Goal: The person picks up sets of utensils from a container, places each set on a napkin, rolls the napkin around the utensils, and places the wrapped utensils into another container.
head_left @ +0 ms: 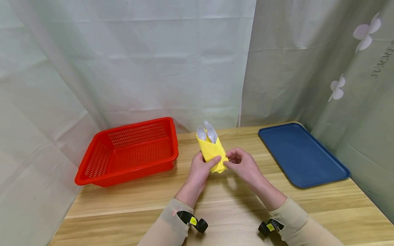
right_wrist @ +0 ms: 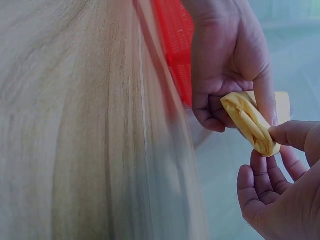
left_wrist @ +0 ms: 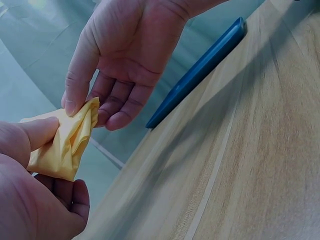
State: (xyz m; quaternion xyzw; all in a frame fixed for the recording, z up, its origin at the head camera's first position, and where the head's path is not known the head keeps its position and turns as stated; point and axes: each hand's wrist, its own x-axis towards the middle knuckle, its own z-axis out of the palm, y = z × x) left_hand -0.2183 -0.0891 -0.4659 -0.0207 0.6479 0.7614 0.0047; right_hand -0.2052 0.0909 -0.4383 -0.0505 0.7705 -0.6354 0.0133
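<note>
A yellow napkin [head_left: 212, 150] is wrapped around light plastic cutlery, held up above the table. From its upper end stick out a spoon [head_left: 201, 133] and, beside it, other utensils [head_left: 211, 133] whose kind I cannot fully tell. My left hand [head_left: 200, 168] grips the wrapped bundle from the left, thumb across its front. At the lower right edge my right hand [head_left: 244, 166] pinches the napkin's folds between thumb and finger. In the left wrist view, the bottom of the napkin [left_wrist: 65, 145] looks tucked and creased; the cutlery is hidden there.
To the left on the wooden table [head_left: 135, 208] stands a red perforated plastic basket [head_left: 126, 167]. A dark blue tray [head_left: 303, 153] lies flat on the right. Pale curtains [head_left: 147, 61] hang behind and at both sides of the table.
</note>
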